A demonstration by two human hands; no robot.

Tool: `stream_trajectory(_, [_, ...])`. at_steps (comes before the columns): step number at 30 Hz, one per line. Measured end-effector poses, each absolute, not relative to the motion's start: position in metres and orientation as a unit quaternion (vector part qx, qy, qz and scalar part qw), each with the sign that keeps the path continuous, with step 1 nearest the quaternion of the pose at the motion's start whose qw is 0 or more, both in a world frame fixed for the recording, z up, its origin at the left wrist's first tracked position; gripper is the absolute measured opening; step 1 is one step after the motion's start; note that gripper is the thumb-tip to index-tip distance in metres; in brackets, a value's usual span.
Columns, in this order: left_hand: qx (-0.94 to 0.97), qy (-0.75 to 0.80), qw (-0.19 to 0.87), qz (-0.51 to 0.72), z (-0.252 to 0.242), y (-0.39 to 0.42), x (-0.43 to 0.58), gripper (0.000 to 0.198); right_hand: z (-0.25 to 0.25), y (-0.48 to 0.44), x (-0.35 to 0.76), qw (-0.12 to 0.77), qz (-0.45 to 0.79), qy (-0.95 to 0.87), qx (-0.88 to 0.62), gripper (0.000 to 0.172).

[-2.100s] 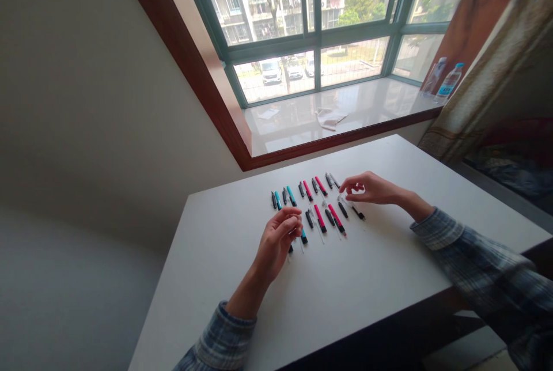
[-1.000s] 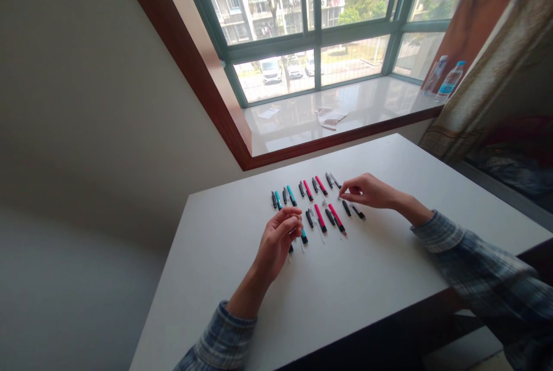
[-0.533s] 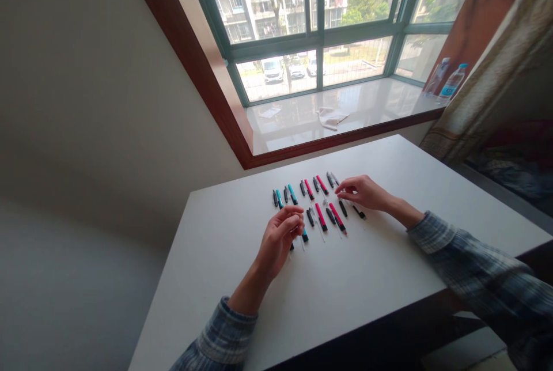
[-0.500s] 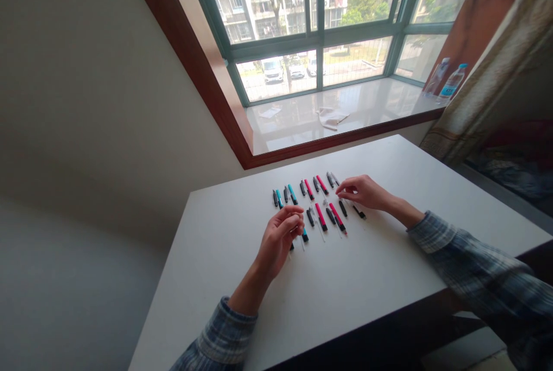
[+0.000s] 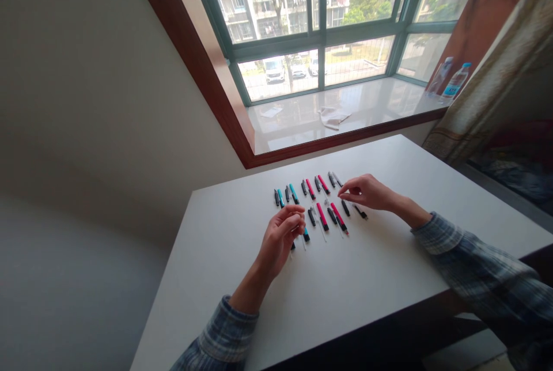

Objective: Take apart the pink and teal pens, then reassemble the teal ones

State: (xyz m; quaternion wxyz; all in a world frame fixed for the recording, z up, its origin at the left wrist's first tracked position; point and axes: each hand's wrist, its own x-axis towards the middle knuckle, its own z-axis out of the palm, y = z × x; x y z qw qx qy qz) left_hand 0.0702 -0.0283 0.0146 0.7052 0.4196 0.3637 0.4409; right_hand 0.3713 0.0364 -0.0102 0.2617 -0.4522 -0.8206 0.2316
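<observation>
The left hand [image 5: 280, 237] is curled in a narrow grip, its fingers folded toward the thumb. They hide whatever may lie inside, so I can't tell if it holds anything. It sits over the left end of the near row of pens, with a teal pen [image 5: 306, 235] showing just beside it.

The right hand [image 5: 366, 192] reaches in from the other side, also in a narrow grip, with its fingertips [image 5: 341, 194] drawn close to the thumb. Whether they pinch something is too small to tell. A black pen [image 5: 345, 207] lies just below those fingertips, and a grey pen [image 5: 336, 180] lies just above them.

Between the hands, the pens lie in two slanted rows on the white table [image 5: 367, 267], nearly parallel and not touching. A pink pen [image 5: 322, 216] stands out in the near row, with a thin clear tube [image 5: 322, 233] beside it. A short black pen [image 5: 360, 212] lies at the right end, past the right hand's fingers.

Both forearms end in plaid sleeves [image 5: 227, 330]. Beyond the table, a crumpled cloth [image 5: 333, 118] and a water bottle [image 5: 455, 80] rest on the window sill [image 5: 380, 100].
</observation>
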Motion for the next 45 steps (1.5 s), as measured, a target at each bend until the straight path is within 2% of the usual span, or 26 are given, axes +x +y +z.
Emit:
stream_trajectory(4, [0.416, 0.369, 0.704, 0.442, 0.015, -0.028, 0.071, 0.020, -0.006, 0.033, 0.369, 0.206, 0.255, -0.844, -0.424, 0.032])
stream_trajectory(11, [0.412, 0.372, 0.700, 0.450, 0.016, -0.029, 0.073, 0.022, -0.001, 0.031, 0.372, 0.171, 0.277, -0.850, -0.413, 0.025])
stream_trajectory(23, [0.409, 0.368, 0.701, 0.454, 0.018, -0.028, 0.072, 0.022, 0.001, 0.027, 0.366, 0.161, 0.275, -0.860, -0.400, 0.022])
stream_trajectory(45, [0.406, 0.378, 0.677, 0.484, 0.014, -0.025, 0.068, 0.019, 0.000, 0.029, 0.371, 0.156, 0.257, -0.863, -0.406, 0.028])
